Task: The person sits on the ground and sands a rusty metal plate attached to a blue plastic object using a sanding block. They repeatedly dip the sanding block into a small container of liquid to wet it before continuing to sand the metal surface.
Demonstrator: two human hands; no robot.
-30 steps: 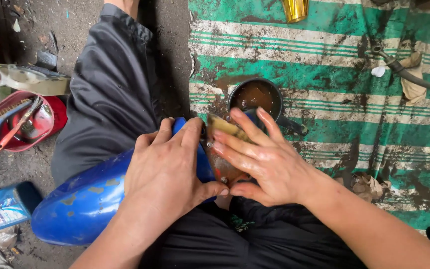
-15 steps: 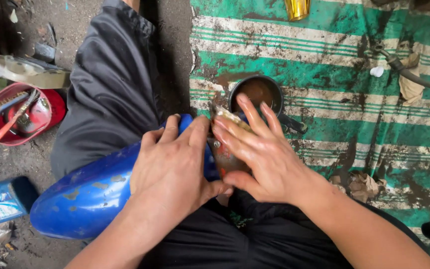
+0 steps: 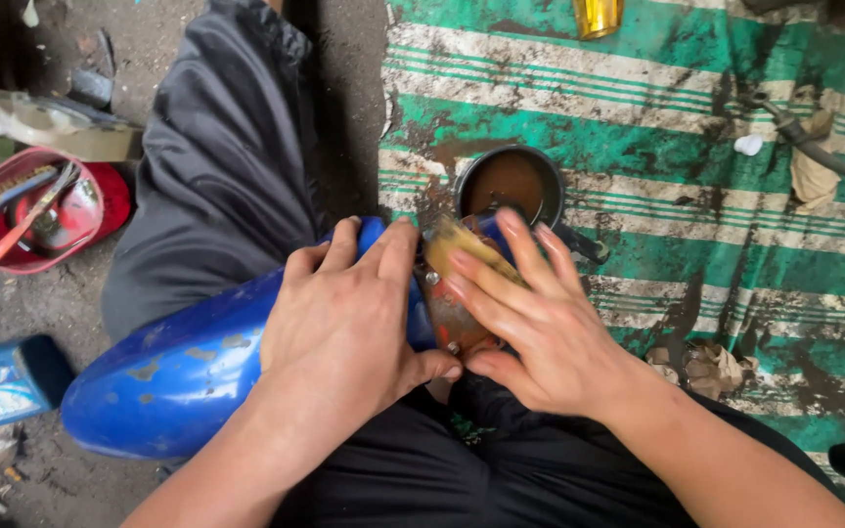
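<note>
A curved blue fender [image 3: 183,376] with chipped paint lies across my lap, over dark trousers. My left hand [image 3: 344,328] presses flat on its right end, fingers spread, holding it down. My right hand [image 3: 530,328] rests on a yellowish scrap of abrasive paper or cloth [image 3: 462,249] laid on the fender's rusty reddish tip [image 3: 450,315], fingers stretched along it. Just beyond my fingers stands a dark round tin [image 3: 511,181] of brown liquid on the mat.
A dirty green and white striped mat [image 3: 657,127] covers the ground on the right, with a black hose [image 3: 823,156] and crumpled rags. On the left stand a red bowl [image 3: 100,210] with brushes, a blue bottle [image 3: 2,381] and a pink-capped container [image 3: 12,117].
My right hand has slid a little along the fender's tip with the yellowish scrap. My left hand keeps its place on the fender.
</note>
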